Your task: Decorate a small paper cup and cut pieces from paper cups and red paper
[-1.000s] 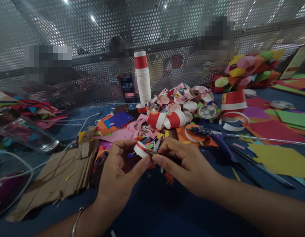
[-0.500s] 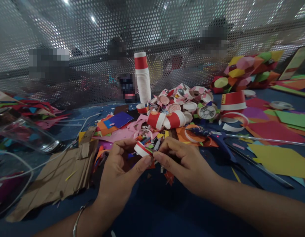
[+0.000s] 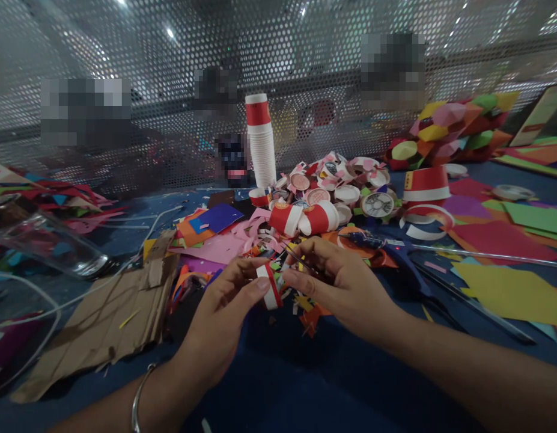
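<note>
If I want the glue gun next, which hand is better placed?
Probably the right hand: the glue gun lies close by, on that side. It holds a thin dark item, though, which may need putting down first. The left hand is farther away and holds the red-and-white piece.

A clear glass vessel (image 3: 68, 240) is just beyond the brown cardboard (image 3: 107, 322), and yellow paper (image 3: 512, 291) lies well to the cardboard's right. Behind the cardboard rises a perforated grey screen (image 3: 278, 42) (bright lights glint there).
</note>
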Motion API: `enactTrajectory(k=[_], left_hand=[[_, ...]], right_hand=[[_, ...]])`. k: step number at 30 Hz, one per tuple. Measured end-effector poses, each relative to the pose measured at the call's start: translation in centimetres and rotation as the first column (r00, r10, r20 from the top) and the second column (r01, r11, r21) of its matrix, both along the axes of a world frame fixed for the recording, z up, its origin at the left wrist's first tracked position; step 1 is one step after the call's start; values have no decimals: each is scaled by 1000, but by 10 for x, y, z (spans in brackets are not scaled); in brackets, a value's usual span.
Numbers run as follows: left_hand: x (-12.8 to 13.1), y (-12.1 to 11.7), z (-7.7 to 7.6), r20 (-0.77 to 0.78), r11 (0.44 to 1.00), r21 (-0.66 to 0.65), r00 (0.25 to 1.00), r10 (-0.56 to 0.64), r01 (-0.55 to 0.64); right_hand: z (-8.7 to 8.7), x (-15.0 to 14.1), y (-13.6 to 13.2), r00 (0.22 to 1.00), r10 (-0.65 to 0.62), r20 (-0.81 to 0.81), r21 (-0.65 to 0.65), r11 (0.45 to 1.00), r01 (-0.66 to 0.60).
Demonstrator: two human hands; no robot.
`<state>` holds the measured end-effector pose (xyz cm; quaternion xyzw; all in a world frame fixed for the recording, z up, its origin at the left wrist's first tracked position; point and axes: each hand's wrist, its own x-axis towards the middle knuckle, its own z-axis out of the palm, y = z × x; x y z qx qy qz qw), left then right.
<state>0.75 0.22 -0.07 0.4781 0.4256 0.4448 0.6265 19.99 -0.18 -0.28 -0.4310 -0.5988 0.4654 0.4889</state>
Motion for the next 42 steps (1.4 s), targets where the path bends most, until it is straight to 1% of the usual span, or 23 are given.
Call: enactTrajectory(k=[3,6,10,13,15,18,20,22,24,26,27,29,30,32,36,39,41,42], left_hand=[[1,0,1,-8,999,-17,999,-36,36],[4,0,4,30,995,-81,998,-61,63],[4,1,8,81,977,-189,993,-80,94],[2,2,11,97,956,-263,990,-107,129],[1,3,12,121,950,-292,990,-77,110],[2,5,13,188,958,-281,982,-5,59],[2,6,12,231,967,-250,973,2,58],[1,6,10,239,980,-186,971,-24,70],[-1,5,8,200,995,-78,978,-52,69],[-4,3,6,101,995,70,992,-75,68],[-5,1,6,28,986,151,997,-74,69],[-6,-1,4,-117,951,304,993,-25,60],[-6,-2,4,-170,930,363,985,14,49],[-7,-2,2,-221,899,438,972,85,21],[-7,0,-1,-256,876,483,959,122,17],[-6,2,-1,-284,871,491,950,129,28],[-5,3,0,-272,886,463,956,106,34],[-5,4,0,-255,907,419,964,76,40]], right_hand=[[1,1,0,998,59,18,10,998,-59],[2,2,1,993,48,110,60,997,-55],[1,4,2,978,-43,205,157,988,10],[-1,7,5,966,-137,218,218,972,89],[-2,11,9,967,-169,190,198,971,131],[-3,17,15,962,-227,153,160,966,202],[-4,19,16,952,-262,157,169,957,236],[-4,18,16,946,-270,182,182,954,237],[-4,15,14,948,-247,201,179,961,212],[-3,12,12,957,-207,205,162,971,175],[-2,11,11,966,-176,191,142,978,151],[1,8,9,989,-90,120,78,994,81],[2,7,8,997,-44,68,41,998,42],[5,5,5,999,42,-31,-27,999,-43],[7,1,1,979,171,-109,-65,982,-179],[7,0,0,969,222,-110,-70,971,-230],[7,0,1,972,224,-74,-50,972,-228],[7,1,1,974,220,-50,-32,975,-222]])
